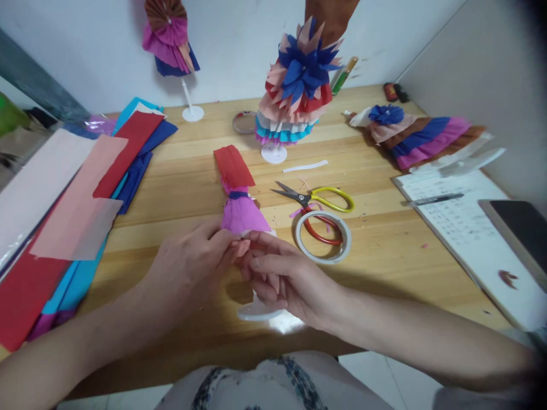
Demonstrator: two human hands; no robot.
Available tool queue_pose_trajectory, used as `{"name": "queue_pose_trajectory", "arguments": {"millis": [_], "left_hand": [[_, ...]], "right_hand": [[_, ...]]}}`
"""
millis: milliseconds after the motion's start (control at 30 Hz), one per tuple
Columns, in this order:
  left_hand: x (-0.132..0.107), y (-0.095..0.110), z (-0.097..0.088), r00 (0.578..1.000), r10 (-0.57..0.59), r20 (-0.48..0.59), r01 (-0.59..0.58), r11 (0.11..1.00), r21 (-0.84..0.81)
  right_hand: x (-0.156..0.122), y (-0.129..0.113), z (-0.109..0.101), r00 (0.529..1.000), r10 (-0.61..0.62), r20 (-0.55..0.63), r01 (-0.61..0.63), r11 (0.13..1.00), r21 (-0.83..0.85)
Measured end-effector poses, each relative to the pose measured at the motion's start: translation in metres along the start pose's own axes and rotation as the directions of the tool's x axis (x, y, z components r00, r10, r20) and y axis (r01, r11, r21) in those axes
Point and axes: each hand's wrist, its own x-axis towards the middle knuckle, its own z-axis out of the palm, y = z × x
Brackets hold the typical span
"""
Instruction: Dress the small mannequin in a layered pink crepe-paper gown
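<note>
Peach paper: a small, crumpled piece of peach crepe paper point(240, 248) sits between the fingertips of both hands, just in front of the magenta skirt.
Left grip: the left hand point(190, 253) has thumb and finger pinched together on the paper, no gap showing.
Right grip: the right hand point(290, 273) curls in from the other side, its fingers bent close about the paper; the exact contact is partly hidden.
Paper risk: thin crepe could tear or stretch out of shape if the two pinches pull against each other.
Skirt: the flared magenta paper skirt with a dark blue tie point(245, 213) lies just beyond the fingertips, a red paper panel point(234, 166) at its narrow end; a knuckle could crush the hem.
Base: a round white plastic base point(258, 311) shows below the hands; whether it joins the skirt is hidden.
Scissors: the yellow-and-red-handled scissors point(304, 198) lie with blades spread, points toward the skirt; a careless sideways reach could snag paper or skin.
Tape: the white ring-shaped tape roll point(301, 245) rests over the red handle, so lifting the scissors could drag it.
Plastic sleeve: the clear plastic sleeve point(25, 165) at far left seems to hold pale paper.
Glue tube: the slim green tube with an orange top point(345, 76) stands by the wall; its contents cannot be told.
</note>
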Motion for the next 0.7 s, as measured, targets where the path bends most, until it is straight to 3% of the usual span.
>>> {"name": "queue_pose_trajectory", "arguments": {"millis": [300, 700], "left_hand": [[0.003, -0.0026, 0.0044, 0.991, -0.021, -0.13, 0.013, 0.998, -0.063], [0.0008, -0.0044, 0.0079, 0.989, -0.022, -0.143, 0.017, 0.999, -0.037]], "right_hand": [[-0.0003, -0.0026, -0.0016, 1.0, -0.02, 0.002, 0.02, 1.0, -0.013], [0.0001, -0.0021, -0.0019, 0.999, -0.017, -0.032, 0.019, 0.998, 0.063]]}}
